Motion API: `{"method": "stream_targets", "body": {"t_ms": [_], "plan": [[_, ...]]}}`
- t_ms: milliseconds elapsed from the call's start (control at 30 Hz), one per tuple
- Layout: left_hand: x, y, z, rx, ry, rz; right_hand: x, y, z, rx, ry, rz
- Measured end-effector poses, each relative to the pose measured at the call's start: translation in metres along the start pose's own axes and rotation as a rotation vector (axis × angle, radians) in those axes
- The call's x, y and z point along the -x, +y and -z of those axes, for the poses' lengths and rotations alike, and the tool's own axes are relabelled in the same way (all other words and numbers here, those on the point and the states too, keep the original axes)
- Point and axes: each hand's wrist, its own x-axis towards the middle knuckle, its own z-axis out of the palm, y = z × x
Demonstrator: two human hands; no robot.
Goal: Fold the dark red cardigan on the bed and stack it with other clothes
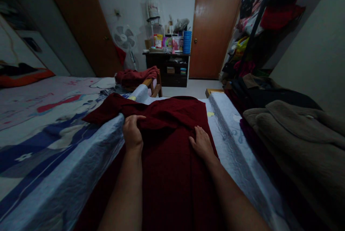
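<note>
A long dark red garment (167,166) lies spread out in front of me on a light blue quilted cover (229,144). One sleeve (105,109) stretches off to the left, over the raised side of the cover. My left hand (132,132) has its fingers curled at the garment's left side, near a raised fold, and seems to grip the cloth there; the fingertips are partly hidden. Lying flat on the right half of the garment, my right hand (202,142) has its fingers stretched out and holds nothing.
A bed with a patterned sheet (67,130) is on the left. Grey-brown fleecy clothing (296,134) is heaped at the right. Beyond the far end stand a wooden chair (156,86) with reddish cloth, a dark cabinet (167,69), a white fan (125,38) and a door (210,26).
</note>
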Motion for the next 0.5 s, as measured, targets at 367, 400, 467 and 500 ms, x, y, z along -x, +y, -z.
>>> {"method": "stream_targets", "body": {"t_ms": [367,400,467,500], "plan": [[0.012,-0.006,-0.009,-0.306,-0.019,-0.033,0.000,0.000,0.000,-0.018,-0.003,-0.022],[0.013,-0.008,-0.012,-0.266,-0.017,0.024,0.000,0.000,0.000,-0.018,-0.003,-0.022],[0.014,-0.010,-0.017,-0.125,-0.070,0.141,0.000,0.001,-0.001,-0.016,-0.005,-0.020],[0.015,-0.011,-0.019,-0.040,-0.159,0.197,0.000,0.001,-0.001,-0.016,-0.007,-0.019]]}}
